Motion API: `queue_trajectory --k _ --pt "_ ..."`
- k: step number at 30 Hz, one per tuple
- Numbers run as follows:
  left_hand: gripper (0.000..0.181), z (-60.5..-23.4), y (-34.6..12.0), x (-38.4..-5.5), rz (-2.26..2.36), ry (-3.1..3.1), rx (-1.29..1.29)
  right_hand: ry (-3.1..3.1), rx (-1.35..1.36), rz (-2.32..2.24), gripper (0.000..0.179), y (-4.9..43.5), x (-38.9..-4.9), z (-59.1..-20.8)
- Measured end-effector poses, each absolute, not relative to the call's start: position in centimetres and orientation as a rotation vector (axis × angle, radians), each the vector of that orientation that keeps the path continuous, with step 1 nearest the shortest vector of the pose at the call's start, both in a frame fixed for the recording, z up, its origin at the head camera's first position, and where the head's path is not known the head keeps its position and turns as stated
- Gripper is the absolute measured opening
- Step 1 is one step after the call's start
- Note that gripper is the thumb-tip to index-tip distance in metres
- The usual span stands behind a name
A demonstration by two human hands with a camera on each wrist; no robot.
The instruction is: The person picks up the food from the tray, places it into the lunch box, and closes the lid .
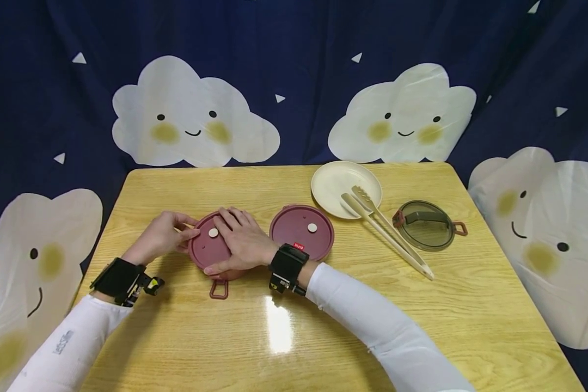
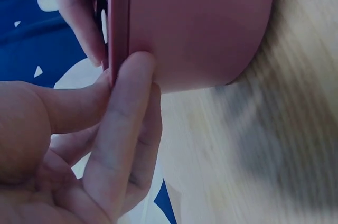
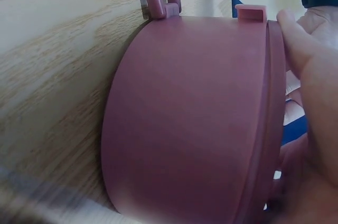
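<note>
A round dark-red lunch bowl stands upright at the left of the table, its flat lid on top with a small white button. In the head view, a loop handle sticks out at its near side. My left hand pinches the lid's left rim: in the left wrist view the thumb is on the top edge and a finger lies against the side under the rim. My right hand rests spread on the lid's right part, fingers pointing away and thumb at the near edge.
A second dark-red lidded bowl with a white button stands just right, partly behind my right wrist. Farther right are a cream plate, beige tongs leaning on it, and a dark see-through lid with reddish handles. Everything stands on a wooden table.
</note>
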State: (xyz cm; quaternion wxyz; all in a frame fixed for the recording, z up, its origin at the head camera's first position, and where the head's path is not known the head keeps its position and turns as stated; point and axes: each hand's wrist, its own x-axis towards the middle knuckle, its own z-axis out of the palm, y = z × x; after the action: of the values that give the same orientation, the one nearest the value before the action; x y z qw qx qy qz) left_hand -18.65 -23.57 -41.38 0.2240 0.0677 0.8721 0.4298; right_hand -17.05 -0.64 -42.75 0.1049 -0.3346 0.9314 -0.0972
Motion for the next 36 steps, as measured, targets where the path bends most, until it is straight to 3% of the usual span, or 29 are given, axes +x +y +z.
queue_trajectory --k 8,20,29,36 --pt "0.037 -41.8 -23.4 -16.3 1.215 2.47 0.157 2.682 -0.974 -0.209 0.119 -1.0 -17.2 -41.5" --pt "0.079 -42.1 -21.9 -11.2 1.237 2.426 -0.01 2.537 -0.901 -0.286 0.077 -0.6 -20.6 -37.8" --pt "0.112 -43.1 -20.4 -8.8 1.206 2.527 0.017 2.489 -0.827 -0.359 0.042 -0.8 -23.4 -38.8" --pt "0.12 -43.8 -19.5 -8.6 1.229 2.611 -0.05 2.509 -0.786 -0.427 0.037 -0.7 -24.1 -39.8"
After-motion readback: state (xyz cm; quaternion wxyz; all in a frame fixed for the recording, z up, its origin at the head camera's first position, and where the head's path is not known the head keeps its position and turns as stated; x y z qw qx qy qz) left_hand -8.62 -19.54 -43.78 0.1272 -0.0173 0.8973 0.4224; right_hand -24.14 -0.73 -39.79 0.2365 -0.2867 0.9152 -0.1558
